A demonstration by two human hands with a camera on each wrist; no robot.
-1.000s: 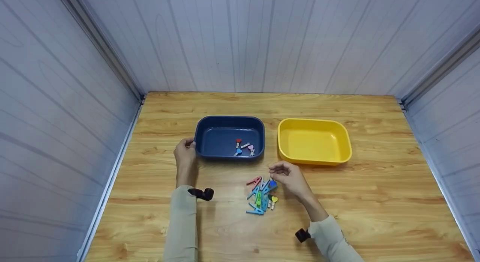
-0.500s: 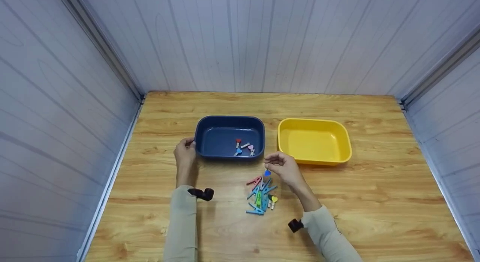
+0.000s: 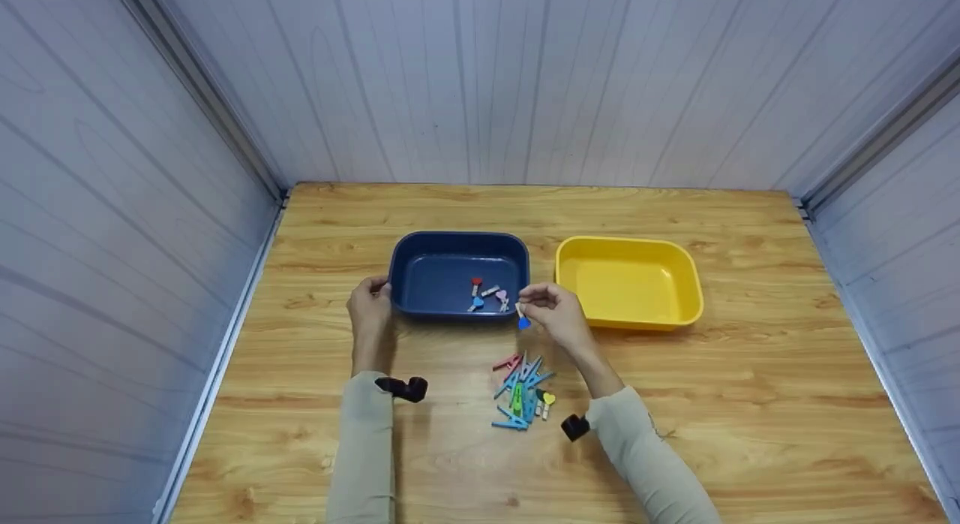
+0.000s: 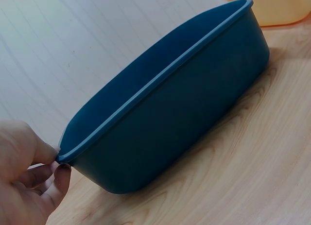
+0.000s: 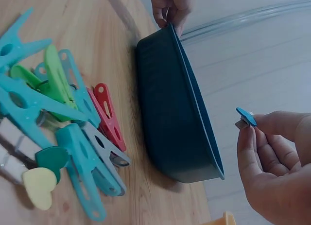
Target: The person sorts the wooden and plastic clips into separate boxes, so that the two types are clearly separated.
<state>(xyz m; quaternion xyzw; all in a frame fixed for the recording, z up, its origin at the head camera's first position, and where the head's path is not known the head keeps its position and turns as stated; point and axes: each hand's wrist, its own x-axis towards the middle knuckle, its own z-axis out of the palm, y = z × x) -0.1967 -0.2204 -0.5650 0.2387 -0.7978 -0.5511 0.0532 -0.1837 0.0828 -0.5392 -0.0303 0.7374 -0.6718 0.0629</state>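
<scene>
My left hand (image 3: 370, 308) pinches the left rim of the dark blue bin (image 3: 420, 311) between thumb and fingers, plain to see in the left wrist view. My right hand (image 3: 559, 314) pinches a small wooden clothespin with a blue heart (image 3: 523, 323) at the bin's front right corner; the heart hangs downward in the head view. Inside the bin lie several mini clothespins (image 3: 478, 303), with red, blue and pink hearts among them. In front of the bin is a pile of plastic clothespins (image 3: 529, 389) in blue, green, red and grey.
A yellow bin (image 3: 630, 284) stands to the right of the blue one, with nothing in it. Mini clothespins with a yellow heart (image 5: 40, 187) and a dark green heart (image 5: 52, 161) lie at the pile's edge. Panelled walls (image 3: 480, 88) enclose the wooden table (image 3: 750, 404).
My right hand has lifted the blue-heart clothespin from the pile and carried it up and left to the blue bin's corner. The left hand has stayed on the rim.
</scene>
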